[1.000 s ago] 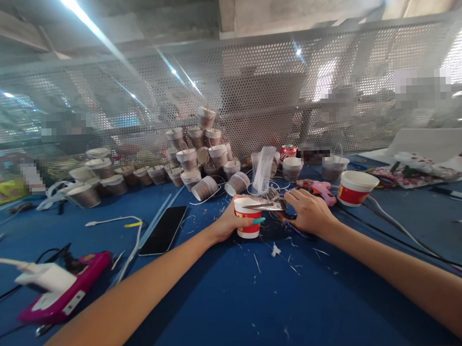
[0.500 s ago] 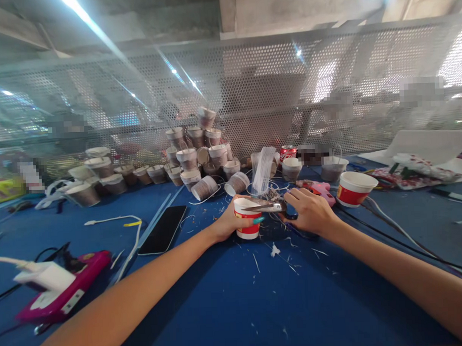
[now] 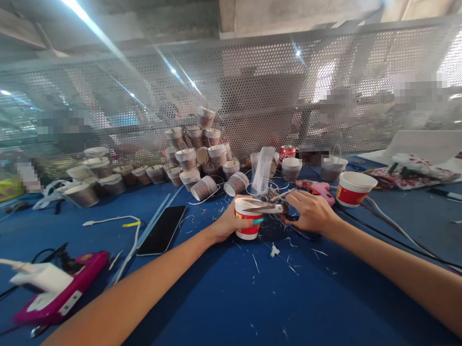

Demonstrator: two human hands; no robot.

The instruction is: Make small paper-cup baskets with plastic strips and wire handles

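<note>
**Inspector A:** Red-and-white paper cup stands upright on the blue desk, just below the centre of the frame. Left hand is wrapped round its left side, fingers curled against the wall, the thumb's teal nail at the front. Grip looks firm, and the cup shows no crushing.

**Inspector B:** And the right hand?

**Inspector A:** Closed round the handles of the scissors, just right of centre. Blades lie flat across the cup's rim, tips pointing left. Whether they are parted or meeting at the rim, I cannot tell; they read as a single silver strip.

**Inspector B:** Advice for the cut?

**Inspector A:** My judgement: hold the cup by its lower wall, so that the rim stays round and the thumb stays below the blades. Turn the cup into the scissors, not the scissors round the cup. Short snips near the pivot should give a cleaner edge on thin paper.

**Inspector B:** Hazards nearby?

**Inspector A:** White scraps are scattered on the desk in front of the cup. A pink glue gun lies just behind the right hand, with a second cup to its right. Black cables run beside the right forearm and could catch the elbow. Black phone, left of centre, is well apart.
</note>
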